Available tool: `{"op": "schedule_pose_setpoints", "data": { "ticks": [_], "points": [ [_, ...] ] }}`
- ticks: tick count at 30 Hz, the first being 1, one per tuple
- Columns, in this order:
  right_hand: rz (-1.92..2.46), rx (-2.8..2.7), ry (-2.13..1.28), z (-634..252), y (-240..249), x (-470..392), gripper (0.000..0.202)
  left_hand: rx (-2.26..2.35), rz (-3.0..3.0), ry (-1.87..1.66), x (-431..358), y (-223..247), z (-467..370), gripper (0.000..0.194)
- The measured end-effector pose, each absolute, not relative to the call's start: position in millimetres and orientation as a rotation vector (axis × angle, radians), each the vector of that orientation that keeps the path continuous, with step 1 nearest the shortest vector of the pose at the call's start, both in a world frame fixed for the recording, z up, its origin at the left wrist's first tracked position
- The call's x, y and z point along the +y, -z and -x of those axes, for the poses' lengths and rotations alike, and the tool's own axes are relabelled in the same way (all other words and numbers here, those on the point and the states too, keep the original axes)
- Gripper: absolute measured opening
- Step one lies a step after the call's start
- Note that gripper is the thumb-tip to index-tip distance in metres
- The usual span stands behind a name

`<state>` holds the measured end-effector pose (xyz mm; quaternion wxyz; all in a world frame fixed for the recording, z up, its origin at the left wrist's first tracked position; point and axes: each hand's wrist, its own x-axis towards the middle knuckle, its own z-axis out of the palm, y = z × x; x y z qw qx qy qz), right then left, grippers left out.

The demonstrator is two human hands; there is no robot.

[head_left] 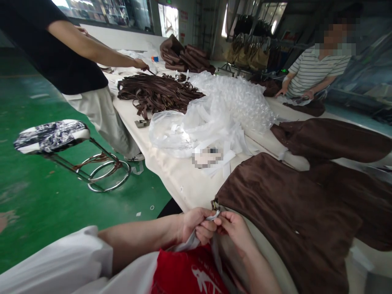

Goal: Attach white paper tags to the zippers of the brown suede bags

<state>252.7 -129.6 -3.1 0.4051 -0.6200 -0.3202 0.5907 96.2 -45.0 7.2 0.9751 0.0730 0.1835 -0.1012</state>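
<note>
My left hand is closed around a whitish strip, with the fingers curled in. From the other side, the fingertips of my right hand pinch the strip close to the left fingers. A loose part of the strip hangs below my hands. Just above my fingertips is a small metal fitting at the corner of a dark brown fabric bag, and the strip reaches up to it. Whether the strip passes through the fitting, I cannot make out. The bag lies flat on the table beside my right forearm.
More brown bags lie at right. Brown straps and clear plastic packaging cover the table's middle. A co-worker in black stands at left by a padded stool; another in stripes works at back right.
</note>
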Motion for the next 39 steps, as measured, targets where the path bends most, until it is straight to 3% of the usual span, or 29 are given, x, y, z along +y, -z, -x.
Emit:
{"op": "schedule_pose_setpoints", "data": {
  "ticks": [5, 18, 24, 29, 39],
  "points": [
    [1.671, -0.79, -1.486, -252, 8, -126, 0.042, 0.409, -0.23, 0.224, -46, -5, -98, 0.016],
    [1.915, -0.933, -1.435, -254, 7, -117, 0.021, 0.527, -0.487, 0.187, -51, -14, -98, 0.024],
    [1.798, -0.964, -1.425, -273, -10, -133, 0.036, 0.848, -1.537, -0.295, -59, -27, -104, 0.033],
    [1.759, -0.861, -1.309, -265, -24, -142, 0.052, 0.744, -2.374, -0.363, -62, -18, -98, 0.029],
    [1.986, -1.069, -1.132, -249, -39, -130, 0.056, 0.697, -2.272, -0.327, -70, 0, -96, 0.017]
  ]
}}
